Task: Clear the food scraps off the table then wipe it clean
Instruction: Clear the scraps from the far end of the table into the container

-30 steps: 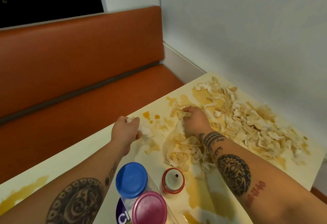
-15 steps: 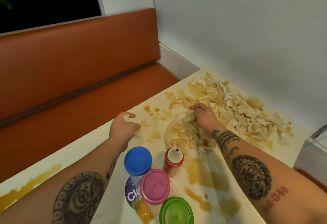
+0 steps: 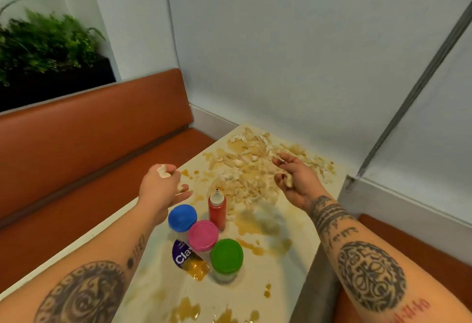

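The left hand (image 3: pixel 163 187) and right hand (image 3: pixel 297 182) each clutch bits from the food scraps (image 3: pixel 250 172) heaped just beyond the red bottle (image 3: pixel 217 209) (sauce everywhere). Loose grips could drop pieces beside it.

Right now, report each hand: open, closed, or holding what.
Left hand: closed on pale food scraps.
Right hand: fingers curled, holding a small scrap.
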Demonstrator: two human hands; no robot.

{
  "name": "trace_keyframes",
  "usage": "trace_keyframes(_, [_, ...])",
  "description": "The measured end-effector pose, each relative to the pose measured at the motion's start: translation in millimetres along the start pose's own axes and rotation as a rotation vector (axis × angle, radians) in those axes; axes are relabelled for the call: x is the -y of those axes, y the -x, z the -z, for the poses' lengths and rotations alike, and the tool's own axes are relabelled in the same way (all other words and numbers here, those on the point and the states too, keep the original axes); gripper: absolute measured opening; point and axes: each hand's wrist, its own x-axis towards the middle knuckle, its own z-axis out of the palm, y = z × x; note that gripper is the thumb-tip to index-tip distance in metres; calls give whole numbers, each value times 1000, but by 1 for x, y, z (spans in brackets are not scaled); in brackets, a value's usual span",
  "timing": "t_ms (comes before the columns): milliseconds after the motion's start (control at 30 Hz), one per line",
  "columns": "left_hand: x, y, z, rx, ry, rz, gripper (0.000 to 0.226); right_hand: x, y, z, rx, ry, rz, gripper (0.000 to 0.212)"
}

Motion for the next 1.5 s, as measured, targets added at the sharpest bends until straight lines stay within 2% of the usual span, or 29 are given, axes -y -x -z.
trace_keyframes(100, [-2, 50, -20, 108, -70, -16, 14, 7, 47, 23, 3, -95, 10, 23])
trace_keyframes(200, [-2, 81, -42, 231, -112, -3, 17, 9, 75, 42, 11, -84, 32, 17])
trace_keyframes(300, [-2, 116, -75, 504, -171, 44, 19, 15, 102, 82, -32, -98, 47, 11])
trace_keyframes(400, [9, 146, -117, 762, -230, 146, 29, 21, 123, 143, -162, -98, 60, 18])
trace_keyframes(567, [52, 193, -197, 988, -419, 163, 47, 24, 149, 261, -437, -34, 144, 48])
trace_keyframes(667, [83, 226, -244, 1110, -437, 165, 51, 18, 164, 317, -565, -19, 170, 41])
trace_keyframes(800, [129, 266, -307, 1169, -581, 68, 45, 2, 186, 370, -672, 0, 131, 32])
trace_keyframes(900, [163, 285, -335, 1190, -693, -57, 32, -16, 198, 394, -760, 100, 85, 22])
trace_keyframes(1033, [199, 301, -361, 1148, -760, -132, 23, -41, 203, 426, -890, 325, 52, 14])
trace_keyframes(1100, [217, 306, -372, 1142, -795, -116, 27, -52, 207, 438, -963, 405, 1, 21])
trace_keyframes(1200, [237, 314, -385, 1115, -777, -53, 43, -63, 212, 450, -1046, 360, -88, 38])
trace_keyframes(1300, [249, 320, -394, 1119, -801, -36, 47, -68, 212, 460, -1090, 404, -123, 48])
trace_keyframes(1400, [259, 320, -401, 1108, -822, -4, 55, -71, 213, 465, -1097, 423, -122, 47])
trace_keyframes(1500, [265, 320, -406, 1119, -773, 122, 51, -71, 215, 469, -1091, 466, -127, 39])
